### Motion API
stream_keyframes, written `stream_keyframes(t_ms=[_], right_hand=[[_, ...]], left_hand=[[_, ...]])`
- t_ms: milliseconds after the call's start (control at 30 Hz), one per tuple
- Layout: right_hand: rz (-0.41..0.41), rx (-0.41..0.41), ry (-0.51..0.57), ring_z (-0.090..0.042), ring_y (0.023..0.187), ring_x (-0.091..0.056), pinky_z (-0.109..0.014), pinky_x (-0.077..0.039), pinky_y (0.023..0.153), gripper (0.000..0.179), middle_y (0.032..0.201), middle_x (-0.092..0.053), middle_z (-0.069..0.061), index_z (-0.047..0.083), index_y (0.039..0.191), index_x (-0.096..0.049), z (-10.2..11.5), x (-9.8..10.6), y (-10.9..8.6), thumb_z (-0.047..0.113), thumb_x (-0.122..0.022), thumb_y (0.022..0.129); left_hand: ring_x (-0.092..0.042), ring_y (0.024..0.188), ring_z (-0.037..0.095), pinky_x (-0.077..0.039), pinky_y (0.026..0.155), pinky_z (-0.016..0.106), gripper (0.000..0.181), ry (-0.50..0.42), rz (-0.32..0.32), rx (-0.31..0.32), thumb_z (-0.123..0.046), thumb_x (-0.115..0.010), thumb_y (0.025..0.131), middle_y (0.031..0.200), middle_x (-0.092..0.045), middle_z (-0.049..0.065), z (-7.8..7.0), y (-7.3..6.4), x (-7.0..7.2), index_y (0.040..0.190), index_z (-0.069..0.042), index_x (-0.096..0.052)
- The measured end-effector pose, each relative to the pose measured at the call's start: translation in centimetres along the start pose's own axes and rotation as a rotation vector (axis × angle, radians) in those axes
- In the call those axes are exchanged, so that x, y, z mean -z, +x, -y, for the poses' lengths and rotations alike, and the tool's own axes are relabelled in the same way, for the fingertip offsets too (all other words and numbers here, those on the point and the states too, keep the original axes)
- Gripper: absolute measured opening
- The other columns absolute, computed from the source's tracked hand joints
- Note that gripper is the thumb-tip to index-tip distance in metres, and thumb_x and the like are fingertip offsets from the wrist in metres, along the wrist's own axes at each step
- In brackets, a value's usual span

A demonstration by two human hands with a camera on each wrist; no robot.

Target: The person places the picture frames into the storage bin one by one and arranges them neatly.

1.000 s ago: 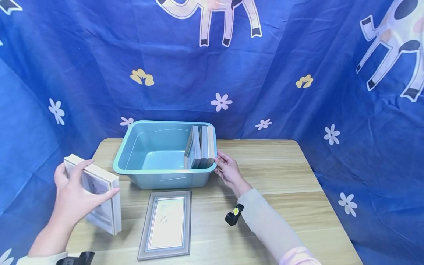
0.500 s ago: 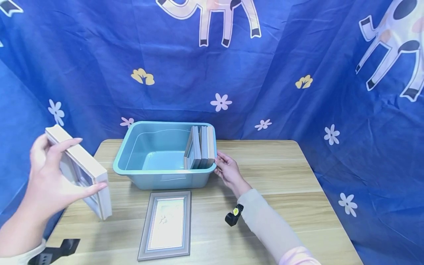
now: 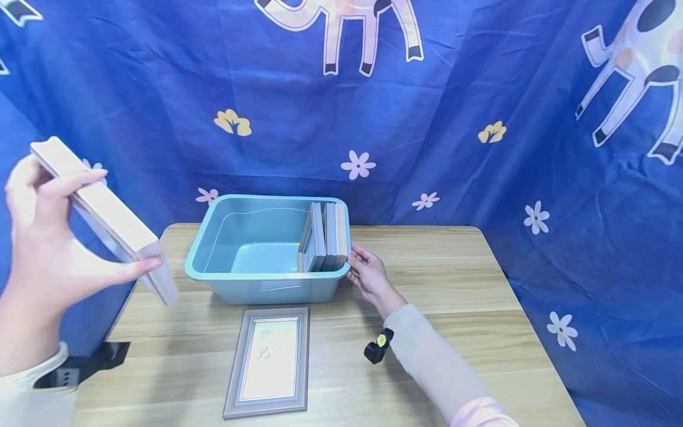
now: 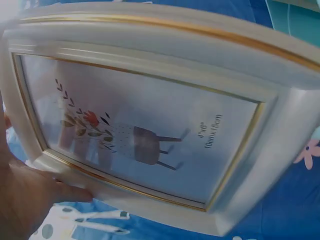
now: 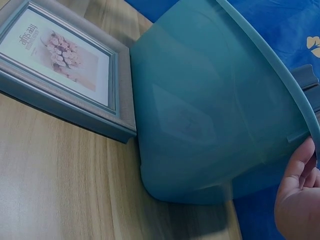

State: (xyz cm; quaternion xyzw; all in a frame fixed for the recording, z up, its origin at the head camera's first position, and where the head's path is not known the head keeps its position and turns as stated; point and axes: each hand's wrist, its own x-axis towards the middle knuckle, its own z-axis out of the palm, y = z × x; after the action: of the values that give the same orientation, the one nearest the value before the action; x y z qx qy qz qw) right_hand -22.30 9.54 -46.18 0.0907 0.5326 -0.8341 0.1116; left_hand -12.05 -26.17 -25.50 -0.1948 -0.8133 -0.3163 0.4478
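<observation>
My left hand (image 3: 48, 243) holds a white picture frame (image 3: 114, 213) in the air at the left, fingers on one edge and thumb on another. In the left wrist view this frame shows gold trim and a plant print (image 4: 145, 142). My right hand (image 3: 370, 281) grips the right rim of a blue-green plastic basin (image 3: 267, 290). Several picture frames (image 3: 317, 240) stand on edge against the basin's right wall, the leftmost leaning. In the right wrist view my fingers (image 5: 300, 165) curl at the rim.
A grey picture frame (image 3: 302, 367) lies face up on the wooden table (image 3: 427, 267) in front of the basin. It shows a flower print in the right wrist view. A blue patterned cloth (image 3: 288, 142) surrounds the table at the back and sides.
My left hand has risen and moved left with the white picture frame, which tilts so that its edge now faces the head view. The right hand stays at the basin rim.
</observation>
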Motion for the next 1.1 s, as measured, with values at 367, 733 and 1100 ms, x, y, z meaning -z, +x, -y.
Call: stream_keyframes(t_ms=[367,733,1100], right_hand=[[0.0,-0.004,0.001,-0.007,0.071,-0.053,-0.014,-0.048,0.058,0.042,0.101,-0.052,-0.002,0.001,0.137,-0.048,0.1,-0.1,-0.1,-0.001,-0.054,0.095],[0.01,0.004,0.003,-0.007,0.07,-0.053,-0.014,-0.048,0.056,0.043,0.098,-0.051,-0.001,0.0,0.136,-0.049,0.2,-0.2,-0.2,-0.001,-0.057,0.093],[0.011,0.002,-0.004,-0.006,0.069,-0.052,-0.013,-0.047,0.055,0.043,0.098,-0.049,-0.001,0.0,0.137,-0.048,0.2,-0.2,-0.2,-0.001,-0.055,0.095]], left_hand=[[-0.028,0.121,0.025,-0.029,0.098,0.025,0.107,-0.183,-0.15,-0.06,-0.081,-0.074,0.042,0.13,-0.031,0.013,-1.8,2.7,-4.8,0.106,0.002,-0.052],[-0.021,0.131,0.026,-0.029,0.101,0.037,0.106,-0.189,0.081,-0.074,-0.076,-0.079,0.042,0.145,-0.017,0.012,0.8,1.9,-9.2,0.117,-0.007,-0.052],[-0.022,0.132,0.031,-0.033,0.101,0.048,0.106,-0.234,0.263,-0.03,-0.061,-0.089,0.038,0.148,-0.009,0.015,2.9,0.0,-13.4,0.124,-0.012,-0.051]])
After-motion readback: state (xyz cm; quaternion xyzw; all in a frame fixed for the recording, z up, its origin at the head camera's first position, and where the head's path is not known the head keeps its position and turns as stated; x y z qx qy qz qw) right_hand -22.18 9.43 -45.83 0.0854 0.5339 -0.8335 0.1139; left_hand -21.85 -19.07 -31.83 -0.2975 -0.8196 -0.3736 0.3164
